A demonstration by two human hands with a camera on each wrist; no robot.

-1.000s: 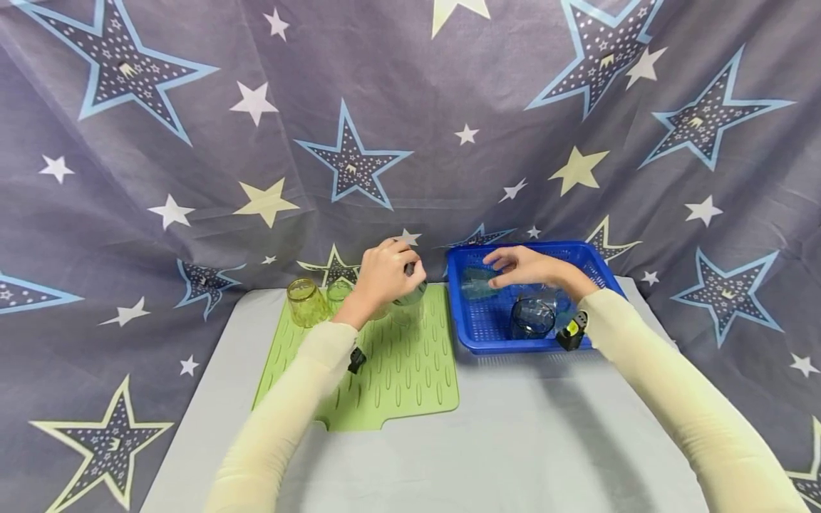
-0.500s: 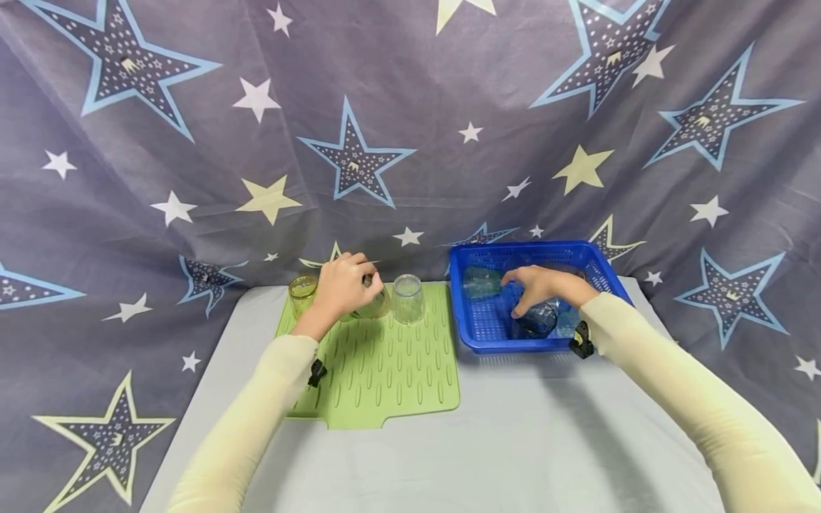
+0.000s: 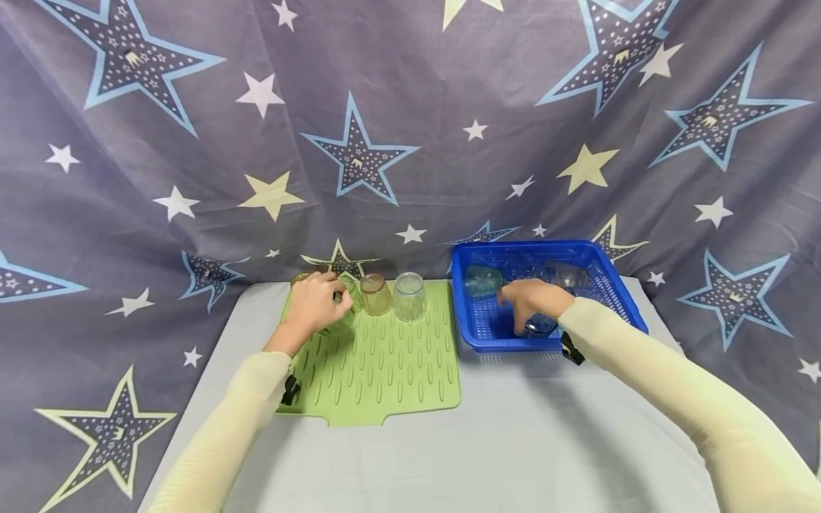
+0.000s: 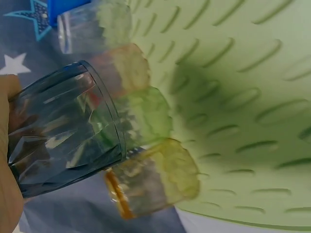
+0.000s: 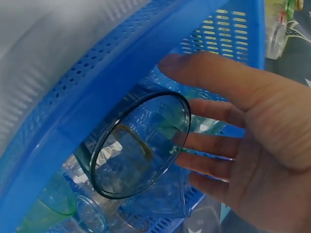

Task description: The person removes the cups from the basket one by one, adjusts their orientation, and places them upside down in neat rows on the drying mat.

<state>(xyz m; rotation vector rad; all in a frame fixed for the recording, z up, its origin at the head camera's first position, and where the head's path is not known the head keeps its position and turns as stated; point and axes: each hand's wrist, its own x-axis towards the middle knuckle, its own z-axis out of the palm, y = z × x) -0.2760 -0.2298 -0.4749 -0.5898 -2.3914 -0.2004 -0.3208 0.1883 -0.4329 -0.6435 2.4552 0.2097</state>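
Left hand (image 4: pixel 8 194) grips dark blue glass (image 4: pixel 53 141), rim toward ridged green mat (image 4: pixel 233 29). Row on mat — clear glass (image 4: pixel 80 31), pink glass (image 4: pixel 131 65), green glass (image 4: pixel 153 116), yellow glass (image 4: pixel 160 179) — partly seen past the blue.

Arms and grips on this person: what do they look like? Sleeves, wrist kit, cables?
Long, pale cream fabric left sleeve with matching right sleeve. Small black left wrist device; similar black right wrist device. Bare, ungloved left grip and right grip. No cables visible.
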